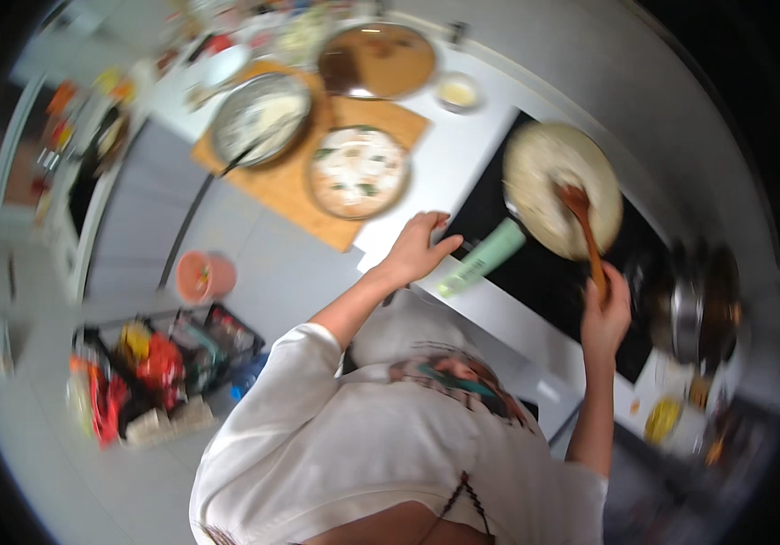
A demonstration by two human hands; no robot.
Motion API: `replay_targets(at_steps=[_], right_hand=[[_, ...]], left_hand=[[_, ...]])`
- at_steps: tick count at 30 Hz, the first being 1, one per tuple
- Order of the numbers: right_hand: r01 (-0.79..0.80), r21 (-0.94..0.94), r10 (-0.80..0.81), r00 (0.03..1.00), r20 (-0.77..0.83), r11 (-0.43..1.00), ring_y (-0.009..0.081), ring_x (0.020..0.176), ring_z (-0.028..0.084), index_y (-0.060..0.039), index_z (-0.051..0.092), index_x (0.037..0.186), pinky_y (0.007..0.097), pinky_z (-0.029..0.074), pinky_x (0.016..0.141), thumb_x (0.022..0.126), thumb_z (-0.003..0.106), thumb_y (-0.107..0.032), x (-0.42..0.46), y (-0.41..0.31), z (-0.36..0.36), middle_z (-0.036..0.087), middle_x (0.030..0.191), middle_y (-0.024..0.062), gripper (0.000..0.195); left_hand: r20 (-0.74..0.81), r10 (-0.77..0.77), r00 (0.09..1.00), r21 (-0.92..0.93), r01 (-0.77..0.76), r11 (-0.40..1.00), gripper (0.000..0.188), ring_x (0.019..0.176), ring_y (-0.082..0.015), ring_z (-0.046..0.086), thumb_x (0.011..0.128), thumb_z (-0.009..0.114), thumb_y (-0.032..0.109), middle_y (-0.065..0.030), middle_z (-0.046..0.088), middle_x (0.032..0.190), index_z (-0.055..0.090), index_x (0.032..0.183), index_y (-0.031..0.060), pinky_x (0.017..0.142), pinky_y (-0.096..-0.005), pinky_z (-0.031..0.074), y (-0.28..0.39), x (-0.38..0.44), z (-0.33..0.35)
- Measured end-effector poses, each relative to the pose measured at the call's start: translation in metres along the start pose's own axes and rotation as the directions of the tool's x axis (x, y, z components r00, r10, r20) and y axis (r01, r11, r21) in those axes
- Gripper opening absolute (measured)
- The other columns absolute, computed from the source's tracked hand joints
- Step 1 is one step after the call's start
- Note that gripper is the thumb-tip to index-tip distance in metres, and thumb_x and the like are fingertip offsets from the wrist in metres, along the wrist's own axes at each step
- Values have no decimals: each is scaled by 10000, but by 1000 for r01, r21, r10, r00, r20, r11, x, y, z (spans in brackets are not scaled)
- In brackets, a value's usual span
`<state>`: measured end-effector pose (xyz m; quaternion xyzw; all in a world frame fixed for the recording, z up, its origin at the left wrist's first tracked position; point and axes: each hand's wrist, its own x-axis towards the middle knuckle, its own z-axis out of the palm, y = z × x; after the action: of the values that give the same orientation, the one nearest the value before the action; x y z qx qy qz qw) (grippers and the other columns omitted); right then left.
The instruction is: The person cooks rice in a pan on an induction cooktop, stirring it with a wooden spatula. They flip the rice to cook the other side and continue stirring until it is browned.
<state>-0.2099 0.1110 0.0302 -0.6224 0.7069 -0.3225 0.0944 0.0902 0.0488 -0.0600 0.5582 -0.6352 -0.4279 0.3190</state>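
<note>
A wooden spoon [587, 228] is gripped near its handle end by my right hand [606, 315]. Its bowl rests in a pale frying pan [516, 160] or in something creamy inside it; blur hides which. The pan sits on a black cooktop [560, 300], and its light green handle [485, 257] points back toward me. My left hand [420, 248] hovers left of that handle, fingers apart and holding nothing. To its upper left, a round dish [359, 174] topped with white and green bits stands on a wooden board [260, 187].
A metal bowl [260, 119] with white mixture and a utensil shares the board. Behind are a glass lid [377, 60] and a small bowl [458, 92] of yellowish contents. A metal pot [693, 306] stands right of the cooktop. On the floor are a pink bin [206, 276] and filled bags [158, 368].
</note>
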Motion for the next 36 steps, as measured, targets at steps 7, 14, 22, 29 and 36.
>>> replay_targets(at_steps=[7,14,22,29,36], right_hand=[[-196,129,193,981,35,972,145,802,479,-6,558,1151,260,416,744,864,607,-68,-17,23,19,551,959,65,298],[-256,127,250,966,66,958,95,727,410,-36,570,1142,220,369,648,855,635,-88,-12,15,32,482,840,0,299],[-293,218,288,956,54,931,79,684,394,-35,572,1128,208,354,616,853,638,-86,-17,17,33,448,797,-17,287],[-276,235,285,958,-5,932,92,775,457,-12,548,1177,217,396,713,870,616,-69,-32,20,22,502,877,17,320],[-231,123,237,971,-40,965,192,863,552,29,591,1120,304,443,787,881,623,-166,-37,39,29,564,927,110,310]], left_hand=[[-747,325,580,625,446,641,387,986,-338,528,774,663,219,-186,566,1034,533,1065,-1,865,-484,385,-97,34,-192],[-548,-327,770,688,638,347,282,1134,-299,486,800,573,164,-148,529,1195,624,1059,65,916,-501,332,-128,66,-284],[-487,-339,805,781,575,245,288,1165,-284,477,805,515,107,-147,515,1243,639,1061,60,957,-494,319,-131,70,-286],[-466,-286,837,741,546,391,250,956,-382,622,863,441,111,-236,633,1018,545,1055,-10,804,-459,494,-123,54,-295],[-448,-111,887,746,439,500,331,882,-422,605,918,370,178,-244,636,935,542,1171,51,748,-515,465,-123,15,-299]])
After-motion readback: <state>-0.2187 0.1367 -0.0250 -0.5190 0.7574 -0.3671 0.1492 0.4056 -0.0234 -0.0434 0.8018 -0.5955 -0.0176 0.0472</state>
